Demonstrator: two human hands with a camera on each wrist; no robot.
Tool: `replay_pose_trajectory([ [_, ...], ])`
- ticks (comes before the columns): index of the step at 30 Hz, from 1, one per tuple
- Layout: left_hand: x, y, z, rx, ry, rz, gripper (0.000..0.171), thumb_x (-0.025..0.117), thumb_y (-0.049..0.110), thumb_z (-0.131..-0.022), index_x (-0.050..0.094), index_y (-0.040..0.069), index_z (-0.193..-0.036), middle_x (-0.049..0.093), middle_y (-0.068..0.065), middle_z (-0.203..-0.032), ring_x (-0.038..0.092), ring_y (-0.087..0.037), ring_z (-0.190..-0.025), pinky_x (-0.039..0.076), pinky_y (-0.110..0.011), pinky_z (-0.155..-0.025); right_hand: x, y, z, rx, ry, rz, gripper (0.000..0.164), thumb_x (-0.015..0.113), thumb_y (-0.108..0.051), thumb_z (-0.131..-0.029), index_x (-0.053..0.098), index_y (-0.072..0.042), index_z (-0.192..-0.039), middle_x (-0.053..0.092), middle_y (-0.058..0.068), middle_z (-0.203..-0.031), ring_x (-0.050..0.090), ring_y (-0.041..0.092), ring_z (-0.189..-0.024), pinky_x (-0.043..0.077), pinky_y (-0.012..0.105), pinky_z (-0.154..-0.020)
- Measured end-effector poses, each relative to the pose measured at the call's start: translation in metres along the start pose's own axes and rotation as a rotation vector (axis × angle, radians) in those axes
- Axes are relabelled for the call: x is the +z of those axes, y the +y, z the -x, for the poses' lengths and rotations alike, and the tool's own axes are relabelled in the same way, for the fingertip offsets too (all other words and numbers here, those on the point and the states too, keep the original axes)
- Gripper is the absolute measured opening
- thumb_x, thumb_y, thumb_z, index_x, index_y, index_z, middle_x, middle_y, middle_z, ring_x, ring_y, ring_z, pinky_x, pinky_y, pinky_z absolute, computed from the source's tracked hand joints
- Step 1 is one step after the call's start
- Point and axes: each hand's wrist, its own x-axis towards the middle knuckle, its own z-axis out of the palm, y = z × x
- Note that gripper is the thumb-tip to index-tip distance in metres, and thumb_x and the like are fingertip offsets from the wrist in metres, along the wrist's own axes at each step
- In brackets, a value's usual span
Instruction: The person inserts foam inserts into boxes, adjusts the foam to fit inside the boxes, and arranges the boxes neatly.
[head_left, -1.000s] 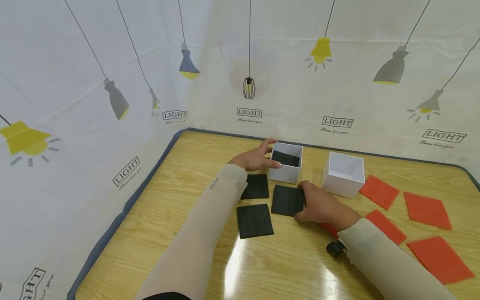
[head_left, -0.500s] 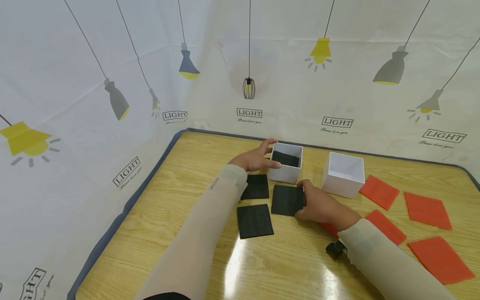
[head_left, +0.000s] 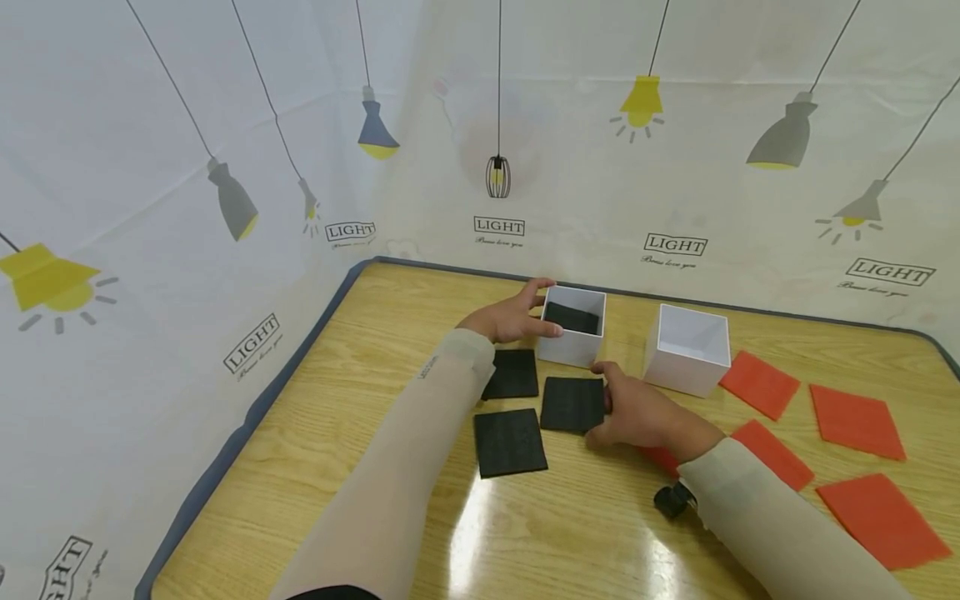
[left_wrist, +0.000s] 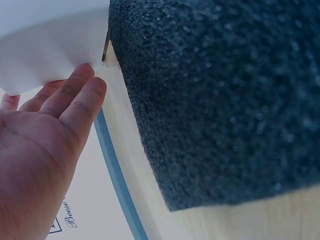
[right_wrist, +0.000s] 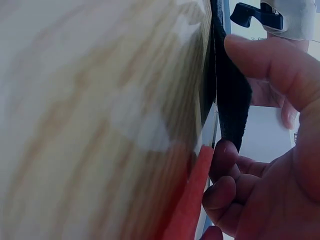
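Observation:
My left hand [head_left: 510,318] holds the left white box [head_left: 570,348] at its left side, thumb across the front near the rim and a finger at the back corner. In the left wrist view, several fingers [left_wrist: 86,100] touch the box wall. Black foam [head_left: 572,317] lies inside that box. My right hand [head_left: 641,410] pinches a black foam square [head_left: 572,404] by its right side. The right wrist view shows the foam square [right_wrist: 232,95] between thumb and fingers, seen edge-on. Two more black squares lie nearby, one [head_left: 513,372] partly behind the left sleeve and one [head_left: 511,443] nearer.
A second white box [head_left: 688,348], with nothing visible inside, stands to the right. Several red foam squares [head_left: 857,421] lie on the right of the wooden table [head_left: 337,467]; one [head_left: 660,458] is mostly hidden under the right hand. A printed cloth [head_left: 570,192] hangs behind the table.
The black square at my right hand has shifted slightly left and toward me, and looks shallower in outline. The right hand moved slightly with it. My left hand and the box stay put.

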Motion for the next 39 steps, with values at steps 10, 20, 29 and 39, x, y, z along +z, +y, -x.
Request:
replay_pose_trajectory([
  [10, 0.0002, -0.0009, -0.0015, 0.000, 0.008, 0.000, 0.098, 0.080, 0.038, -0.094, 0.013, 0.034, -0.165, 0.023, -0.011, -0.175, 0.025, -0.035, -0.160, 0.026, -0.056, -0.127, -0.0006, -0.0026, 0.0000, 0.036, -0.017, 0.010, 0.110, 0.097, -0.043, -0.073, 0.035, -0.002, -0.154, 0.062, 0.014, -0.117, 0.060, 0.027, -0.101, 0.054, 0.049, -0.097],
  [20, -0.0003, -0.0019, -0.0025, 0.001, -0.004, 0.000, 0.098, 0.079, 0.039, -0.094, 0.012, 0.035, -0.166, 0.021, -0.010, -0.175, 0.024, -0.033, -0.161, 0.027, -0.055, -0.126, -0.0015, -0.0030, 0.0002, 0.050, -0.016, 0.020, 0.103, 0.095, -0.039, -0.075, 0.037, 0.000, -0.150, 0.062, 0.016, -0.117, 0.061, 0.028, -0.101, 0.054, 0.049, -0.096],
  [29, -0.0009, -0.0012, -0.0008, 0.002, 0.004, -0.006, 0.099, 0.079, 0.040, -0.094, 0.012, 0.035, -0.166, 0.022, -0.010, -0.175, 0.025, -0.034, -0.160, 0.027, -0.055, -0.126, -0.0006, -0.0023, 0.0013, 0.020, 0.003, -0.072, 0.103, 0.095, -0.035, -0.075, 0.032, 0.001, -0.149, 0.061, 0.022, -0.128, 0.062, 0.030, -0.108, 0.052, 0.052, -0.104],
  [39, 0.0006, -0.0017, -0.0007, 0.010, 0.009, 0.008, 0.099, 0.080, 0.038, -0.094, 0.013, 0.034, -0.166, 0.023, -0.011, -0.175, 0.026, -0.034, -0.159, 0.028, -0.056, -0.126, -0.0021, 0.0024, 0.0049, -0.060, 0.072, -0.129, 0.093, 0.090, -0.028, -0.079, 0.034, 0.003, -0.147, 0.060, 0.021, -0.122, 0.060, 0.029, -0.104, 0.049, 0.045, -0.097],
])
